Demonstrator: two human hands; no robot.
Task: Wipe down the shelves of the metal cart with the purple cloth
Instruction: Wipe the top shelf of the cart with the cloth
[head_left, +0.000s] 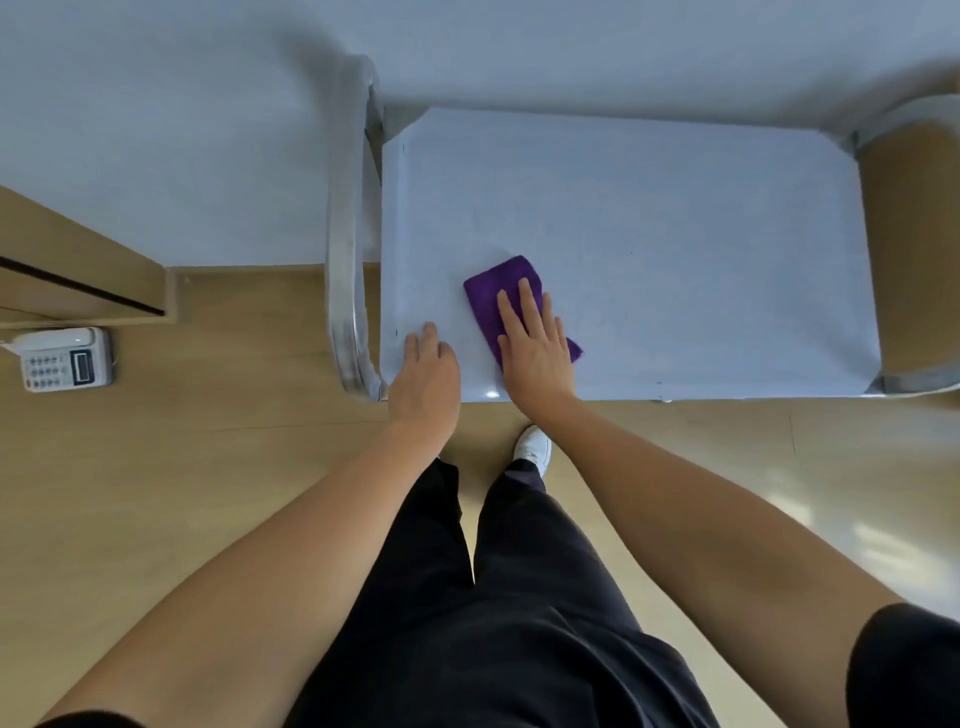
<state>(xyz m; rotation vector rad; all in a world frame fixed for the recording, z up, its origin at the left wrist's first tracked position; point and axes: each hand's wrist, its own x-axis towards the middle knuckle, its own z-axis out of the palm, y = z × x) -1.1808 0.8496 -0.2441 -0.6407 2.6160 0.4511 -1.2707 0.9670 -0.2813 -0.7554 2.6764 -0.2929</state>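
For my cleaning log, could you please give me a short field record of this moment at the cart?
surface: top shelf of the metal cart
cloth: purple cloth, folded, lying flat on the shelf's near left part
wiping: right hand flat on the cloth, fingers straight
other: left hand relaxed at the shelf's near left corner, beside the cloth, not touching it
floor: telephone left of the cart; white shoe by its near edge
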